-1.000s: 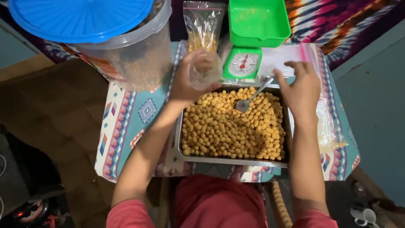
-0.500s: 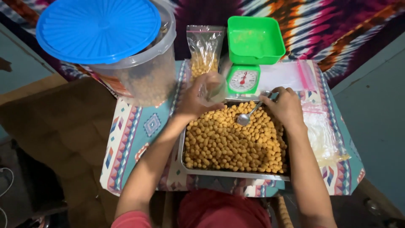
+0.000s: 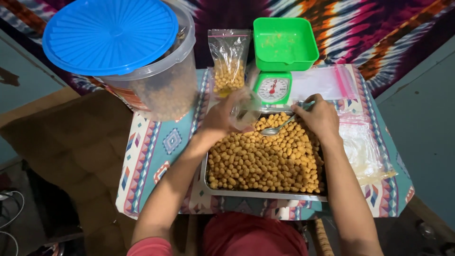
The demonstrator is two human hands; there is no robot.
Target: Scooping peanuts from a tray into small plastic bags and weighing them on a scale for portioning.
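Diagonally, spoon bowl points left.

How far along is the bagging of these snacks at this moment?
Done: one filled bag stands beside the green scale. In hand: the left hand holds an empty-looking clear bag over the tray, and the right hand holds a spoon at its mouth. Left: the tray looks nearly full of snacks, and flat empty bags lie on the right.

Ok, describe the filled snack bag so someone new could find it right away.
Start at the green kitchen scale at the table's far edge. Just left of it stands the filled bag: clear plastic, part full of yellow snack balls, unlike the flat empty bags on the scale's right.
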